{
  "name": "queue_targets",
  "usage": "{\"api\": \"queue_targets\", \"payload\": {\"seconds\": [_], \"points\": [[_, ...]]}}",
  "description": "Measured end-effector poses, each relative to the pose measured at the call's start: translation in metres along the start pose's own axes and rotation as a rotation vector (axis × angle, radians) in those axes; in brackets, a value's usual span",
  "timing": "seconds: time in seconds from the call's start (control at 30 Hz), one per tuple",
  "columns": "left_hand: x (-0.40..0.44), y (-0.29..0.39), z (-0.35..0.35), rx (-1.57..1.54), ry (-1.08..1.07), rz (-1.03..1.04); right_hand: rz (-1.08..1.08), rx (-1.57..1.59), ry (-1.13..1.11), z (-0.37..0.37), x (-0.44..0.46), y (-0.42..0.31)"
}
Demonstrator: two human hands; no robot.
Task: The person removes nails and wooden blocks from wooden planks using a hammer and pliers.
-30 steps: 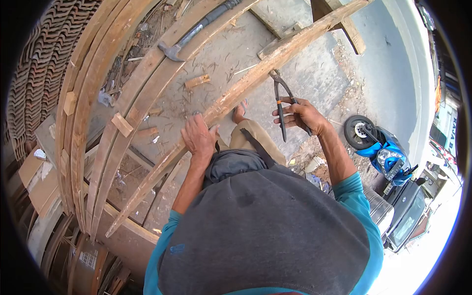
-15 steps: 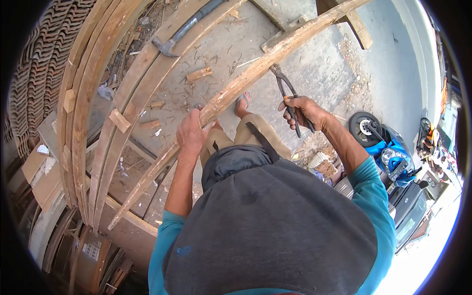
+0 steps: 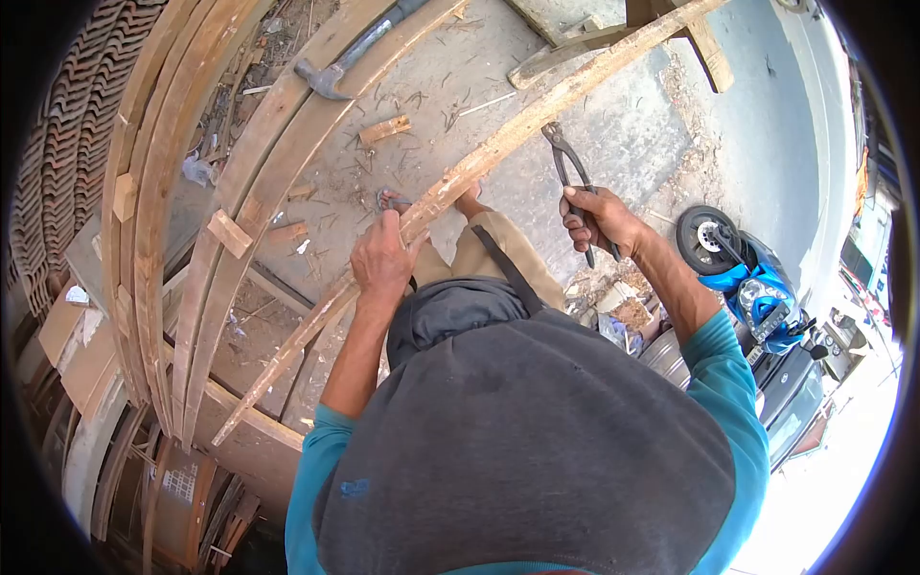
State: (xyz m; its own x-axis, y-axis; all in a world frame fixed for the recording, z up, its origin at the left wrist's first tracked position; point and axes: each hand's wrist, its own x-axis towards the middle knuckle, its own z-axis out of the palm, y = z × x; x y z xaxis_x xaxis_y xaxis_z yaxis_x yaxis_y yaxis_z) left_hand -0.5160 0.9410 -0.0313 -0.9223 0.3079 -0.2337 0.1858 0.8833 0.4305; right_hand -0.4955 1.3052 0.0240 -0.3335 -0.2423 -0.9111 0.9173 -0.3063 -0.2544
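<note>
"What has the left hand [image 3: 381, 261]?"
"It clasps the beam [image 3: 498, 146], which slants across the person's front, long axis from lower left to upper right."
"And the right hand [image 3: 611, 222]?"
"Farther from the beam, closed round the handles of the pincers [image 3: 558, 144]. Their head is just beside the beam's near edge; whether it touches, nobody can tell."

- No wording or number is legible.
- Dark shirt [image 3: 527, 422], below left of the motorcycle [image 3: 757, 278]: small blue mark [image 3: 355, 489], unreadable.
- Plate [image 3: 770, 322], on the motorcycle's front: too small to read.
- Pale banner [image 3: 879, 266], right of the motorcycle: lettering too blurred.
</note>
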Motion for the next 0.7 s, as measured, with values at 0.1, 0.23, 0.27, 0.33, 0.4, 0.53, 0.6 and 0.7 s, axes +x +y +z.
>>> {"api": "queue_targets", "payload": {"seconds": [0.1, 0.23, 0.27, 0.33, 0.4, 0.53, 0.6, 0.7], "points": [[0.009, -0.002, -0.005, 0.010, -0.093, -0.061, -0.047, 0.068, 0.058, 0.018, 0.006, 0.009], [0.018, -0.007, -0.008, 0.000, -0.121, -0.047, -0.140, 0.139, 0.137, 0.046, 0.016, 0.021], [0.019, -0.008, -0.008, -0.019, -0.101, -0.039, -0.168, 0.152, 0.171, 0.051, 0.022, 0.026], [0.020, -0.010, -0.008, -0.013, -0.129, -0.055, -0.237, 0.210, 0.226, 0.064, 0.036, 0.040], [0.022, -0.010, -0.008, -0.008, -0.155, -0.075, -0.331, 0.310, 0.307, 0.090, 0.059, 0.053], [0.036, -0.010, -0.022, -0.031, -0.276, -0.140, -0.604, 0.414, 0.410, 0.131, 0.112, 0.070], [0.042, -0.012, -0.029, -0.017, -0.359, -0.174, -0.701, 0.361, 0.408, 0.121, 0.144, 0.087], [0.053, -0.021, -0.033, -0.144, -0.457, -0.206, -0.769, 0.171, 0.425, 0.109, 0.134, 0.081]]}}
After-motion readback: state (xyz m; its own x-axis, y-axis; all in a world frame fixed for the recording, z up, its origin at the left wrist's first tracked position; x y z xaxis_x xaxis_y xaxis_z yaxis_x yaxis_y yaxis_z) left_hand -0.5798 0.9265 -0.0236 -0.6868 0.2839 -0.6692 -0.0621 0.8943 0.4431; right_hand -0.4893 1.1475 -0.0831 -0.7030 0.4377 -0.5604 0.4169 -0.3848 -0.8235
